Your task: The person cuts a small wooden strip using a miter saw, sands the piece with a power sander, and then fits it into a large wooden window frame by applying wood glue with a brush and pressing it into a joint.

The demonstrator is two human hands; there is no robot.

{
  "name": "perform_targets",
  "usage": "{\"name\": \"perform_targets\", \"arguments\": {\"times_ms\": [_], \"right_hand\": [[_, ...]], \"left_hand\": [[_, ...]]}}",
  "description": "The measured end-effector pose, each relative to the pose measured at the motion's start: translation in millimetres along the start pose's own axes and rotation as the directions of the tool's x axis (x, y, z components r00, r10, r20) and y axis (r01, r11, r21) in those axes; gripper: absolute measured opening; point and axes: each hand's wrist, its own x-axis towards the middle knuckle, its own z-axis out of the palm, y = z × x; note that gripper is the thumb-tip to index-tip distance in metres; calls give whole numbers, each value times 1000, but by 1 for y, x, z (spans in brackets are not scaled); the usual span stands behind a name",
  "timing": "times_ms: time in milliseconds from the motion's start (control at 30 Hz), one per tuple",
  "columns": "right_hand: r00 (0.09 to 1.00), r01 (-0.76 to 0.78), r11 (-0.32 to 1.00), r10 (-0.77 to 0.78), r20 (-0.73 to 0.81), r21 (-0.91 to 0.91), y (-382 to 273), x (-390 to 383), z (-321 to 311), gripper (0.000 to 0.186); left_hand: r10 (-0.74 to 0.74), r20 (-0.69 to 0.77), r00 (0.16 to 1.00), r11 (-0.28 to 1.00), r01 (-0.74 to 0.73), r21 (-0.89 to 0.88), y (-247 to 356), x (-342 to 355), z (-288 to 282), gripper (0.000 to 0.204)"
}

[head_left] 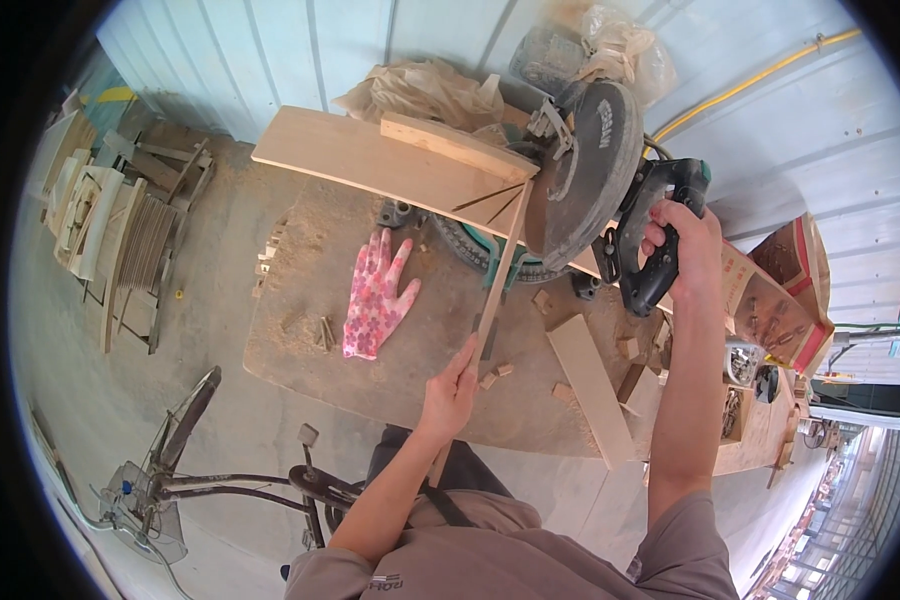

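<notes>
My right hand [678,240] is wrapped round the black handle [658,270] of a miter saw. The saw's round dark blade guard [598,170] stands tilted over a wooden board [355,150]. My left hand [450,395] grips a long thin wood strip [502,265], whose far end meets the fence block [455,146] beside the blade. Dark slots cross the board near that end. The strip's near end runs back toward my body, partly hidden by my hand. Left of the strip, a pink flowered glove [378,295] lies flat on the dusty worktable [300,375].
Wood offcuts and a pale board [590,385] lie on the table's right side. Beyond them stands a paper sack [785,300]. Stacked wood panels [130,240] are at the far left, a bicycle [170,490] at the near left. Plastic bags [425,95] sit behind the saw.
</notes>
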Motion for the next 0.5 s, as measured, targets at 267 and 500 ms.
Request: {"name": "perform_targets", "arguments": {"times_ms": [267,500], "right_hand": [[1000,16,1000,-16,-1,-5,4,-6,2,12],[1000,2,999,-2,0,-38,-1,1,-1,8]], "left_hand": [[31,4,1000,999,-31,19,4,1,-4,45],[14,-5,1000,999,-14,30,5,1,-3,45]]}}
